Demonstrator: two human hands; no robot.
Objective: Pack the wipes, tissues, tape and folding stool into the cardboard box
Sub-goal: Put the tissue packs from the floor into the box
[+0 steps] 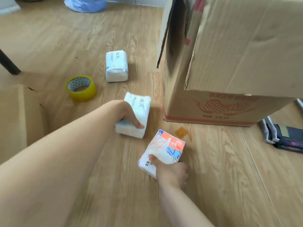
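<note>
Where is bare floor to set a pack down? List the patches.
Open floor lies left of the far tissue pack, beyond the tape roll, and in front of the right hand below the cardboard box. Crowded: between both held packs and the box.

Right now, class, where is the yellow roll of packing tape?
In the head view, the yellow roll of packing tape lies on the wooden floor at the left, beside the untouched white tissue pack.

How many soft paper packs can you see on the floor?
3. One white pack lies alone beyond the tape roll, the left hand grips a second, and the right hand grips the orange-printed one. The box may hide more.
</note>
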